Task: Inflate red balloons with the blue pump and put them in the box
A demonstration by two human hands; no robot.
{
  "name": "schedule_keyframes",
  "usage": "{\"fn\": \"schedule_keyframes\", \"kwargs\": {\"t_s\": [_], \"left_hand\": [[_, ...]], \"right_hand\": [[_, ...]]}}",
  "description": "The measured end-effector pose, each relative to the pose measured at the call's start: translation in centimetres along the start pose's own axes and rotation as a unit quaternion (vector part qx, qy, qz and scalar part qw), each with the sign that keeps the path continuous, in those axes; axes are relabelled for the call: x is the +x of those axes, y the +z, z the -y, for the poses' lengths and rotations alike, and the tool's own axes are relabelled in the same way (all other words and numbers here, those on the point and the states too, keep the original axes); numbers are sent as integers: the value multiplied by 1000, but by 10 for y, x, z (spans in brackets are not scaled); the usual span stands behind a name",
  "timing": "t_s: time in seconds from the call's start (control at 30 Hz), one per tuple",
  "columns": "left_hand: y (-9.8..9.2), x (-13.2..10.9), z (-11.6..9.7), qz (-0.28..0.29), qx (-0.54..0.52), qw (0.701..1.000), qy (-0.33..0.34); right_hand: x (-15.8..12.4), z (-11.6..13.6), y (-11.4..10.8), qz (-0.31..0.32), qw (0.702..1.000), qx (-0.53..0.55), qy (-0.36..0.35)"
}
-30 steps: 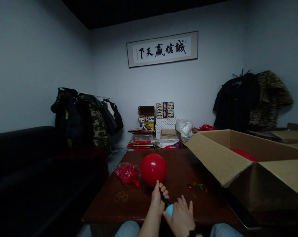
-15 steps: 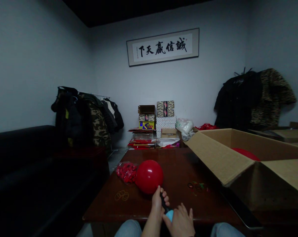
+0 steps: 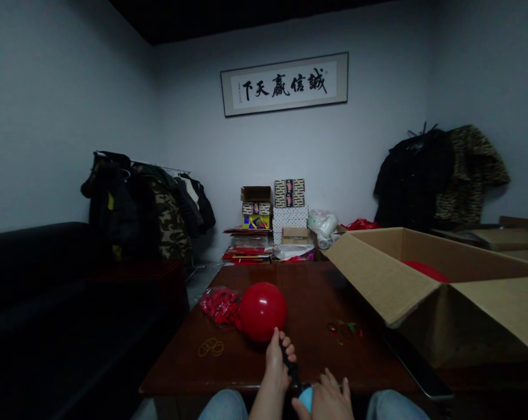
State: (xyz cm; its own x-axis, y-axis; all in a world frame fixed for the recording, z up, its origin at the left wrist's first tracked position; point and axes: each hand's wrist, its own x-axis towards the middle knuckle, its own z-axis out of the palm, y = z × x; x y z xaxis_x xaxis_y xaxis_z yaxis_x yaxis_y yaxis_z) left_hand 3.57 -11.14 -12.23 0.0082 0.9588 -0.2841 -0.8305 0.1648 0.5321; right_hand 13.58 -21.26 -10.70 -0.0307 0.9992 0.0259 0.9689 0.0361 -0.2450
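Observation:
A round, inflated red balloon (image 3: pixel 264 311) sits on the nozzle end of a black hand pump (image 3: pixel 290 366) over the table. My left hand (image 3: pixel 278 363) is closed around the pump's black front part, its thumb up against the balloon's neck. At the pump's near end is a blue part (image 3: pixel 306 399), held between the thumb and palm of my right hand (image 3: pixel 327 396); its other fingers stretch forward. Left of the balloon lies a clear bag of uninflated red balloons (image 3: pixel 220 305). Yellow rubber bands (image 3: pixel 211 347) lie nearer on the left.
Small coloured bands (image 3: pixel 345 329) lie right on the brown table (image 3: pixel 307 291). An open cardboard box (image 3: pixel 377 274) with something red inside stands at the right, a dark flat device (image 3: pixel 416 364) beside it. Stacked boxes (image 3: pixel 290 224) stand behind the table; a black sofa (image 3: pixel 36 280) is left.
My right hand and the blue part have drawn back from my left hand, and more of the black pump shows between them. The whole view has shifted slightly.

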Motion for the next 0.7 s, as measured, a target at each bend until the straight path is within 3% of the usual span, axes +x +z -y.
{"fn": "schedule_keyframes", "kwargs": {"t_s": [0.2,0.4,0.7], "left_hand": [[-3,2,0,7,26,999,-19],[-9,3,-8,19,48,998,-45],[-7,13,-1,-13,19,999,-33]], "right_hand": [[21,16,-13,-27,999,26,14],[20,24,-3,-35,999,31,12],[-4,0,-1,1,1000,-4,1]]}}
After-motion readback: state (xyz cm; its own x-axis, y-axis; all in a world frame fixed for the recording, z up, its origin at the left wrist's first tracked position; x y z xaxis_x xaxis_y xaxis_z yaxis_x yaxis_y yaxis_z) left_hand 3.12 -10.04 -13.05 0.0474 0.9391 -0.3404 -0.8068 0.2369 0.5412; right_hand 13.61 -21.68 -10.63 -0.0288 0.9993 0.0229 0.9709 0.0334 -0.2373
